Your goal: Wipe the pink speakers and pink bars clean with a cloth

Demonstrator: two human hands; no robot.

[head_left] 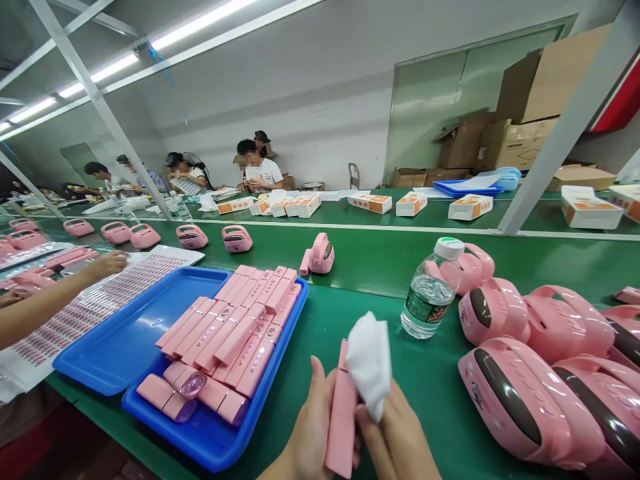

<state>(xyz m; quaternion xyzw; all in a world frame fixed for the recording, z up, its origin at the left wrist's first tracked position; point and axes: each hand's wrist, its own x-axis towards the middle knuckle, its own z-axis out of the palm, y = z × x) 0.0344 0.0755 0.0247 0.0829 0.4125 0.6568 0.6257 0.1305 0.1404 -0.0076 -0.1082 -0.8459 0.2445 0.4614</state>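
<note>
My left hand [313, 427] is wrapped round a pink bar-shaped microphone [343, 417], which stands tilted upright near the front of the table. In my right hand [395, 430] is a white cloth [370, 360], bunched up and touching the upper part of the microphone. To the left, a blue tray [250, 427] carries several more pink microphones [220, 327], laid in rows, some with round purple ends. A water bottle [431, 293] with a green label stands beyond my right hand. Several pink handled speakers [525, 400] with dark front panels crowd the right side.
Another blue tray [115, 347] lies at left, near a sticker sheet [125, 300] and a co-worker's arm [60, 297]. Pink speakers [237, 239] line the green belt [380, 257]. White-and-orange boxes [370, 203] stand behind a metal post [555, 127]; other people sit at the far side.
</note>
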